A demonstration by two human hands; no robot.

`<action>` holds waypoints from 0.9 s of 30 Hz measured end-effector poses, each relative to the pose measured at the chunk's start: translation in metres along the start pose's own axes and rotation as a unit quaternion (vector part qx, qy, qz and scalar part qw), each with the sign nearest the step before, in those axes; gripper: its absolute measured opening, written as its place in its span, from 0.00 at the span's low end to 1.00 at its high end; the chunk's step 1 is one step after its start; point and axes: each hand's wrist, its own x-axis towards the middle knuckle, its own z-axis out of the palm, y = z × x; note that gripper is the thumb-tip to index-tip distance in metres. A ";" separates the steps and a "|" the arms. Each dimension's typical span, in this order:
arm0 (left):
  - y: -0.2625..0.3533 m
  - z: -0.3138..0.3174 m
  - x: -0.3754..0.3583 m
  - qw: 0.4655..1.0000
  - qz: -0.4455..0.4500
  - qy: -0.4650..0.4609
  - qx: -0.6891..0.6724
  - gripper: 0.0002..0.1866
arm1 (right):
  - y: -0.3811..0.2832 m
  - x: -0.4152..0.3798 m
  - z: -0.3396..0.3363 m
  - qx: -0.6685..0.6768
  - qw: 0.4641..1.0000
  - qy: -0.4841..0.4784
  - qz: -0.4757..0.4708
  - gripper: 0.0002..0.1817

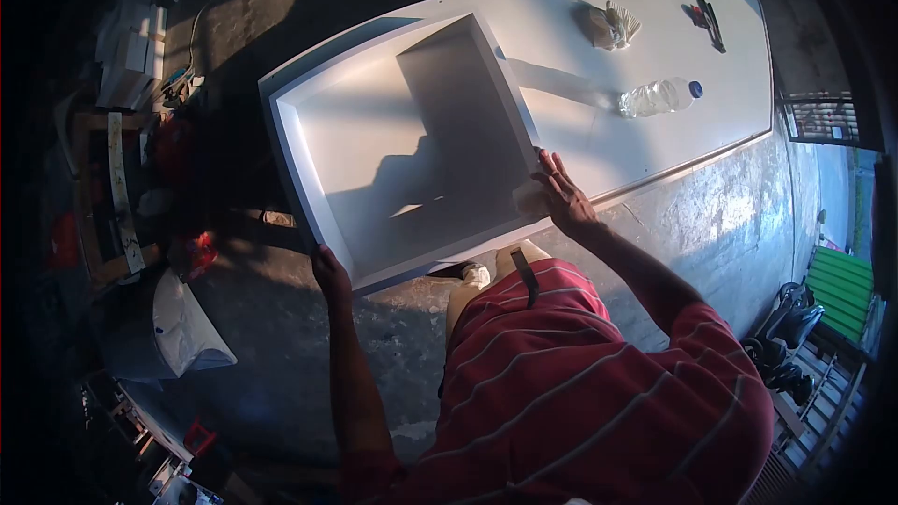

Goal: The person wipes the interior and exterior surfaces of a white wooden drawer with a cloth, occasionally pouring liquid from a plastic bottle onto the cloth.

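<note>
A large white open box [369,145], like a shallow drawer, rests tilted on the white tabletop [599,145], its near end reaching past the table edge toward my body. My left hand [329,271] is closed around the outside of the box's left wall, near the front corner; its fingertips are partly hidden in shadow. At the front right corner, my right hand [564,194] lies with fingers stretched out over the rim. A pale, blurry patch [531,198] shows beside its thumb. Sunlight and a dark shadow fall across the box's inside.
On the tabletop stand out a lying clear water bottle [659,97] with a blue cap, a crumpled striped cloth [610,26] and dark hand tools [708,23]. A white bent sheet [187,327] lies on the concrete floor at left. A green slatted panel [839,292] is at far right.
</note>
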 end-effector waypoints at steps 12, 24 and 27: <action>0.017 -0.005 0.000 0.998 -0.016 0.004 -0.057 0.25 | 0.076 0.303 0.018 -0.166 0.979 0.090 0.080 0.41; 0.007 -0.003 -0.004 0.999 -0.004 0.007 -0.043 0.24 | 0.012 0.279 0.029 -0.155 0.964 0.177 -0.125 0.18; 0.005 -0.003 -0.001 0.999 -0.016 0.014 -0.035 0.23 | 0.082 0.286 0.124 0.051 0.993 0.010 0.107 0.22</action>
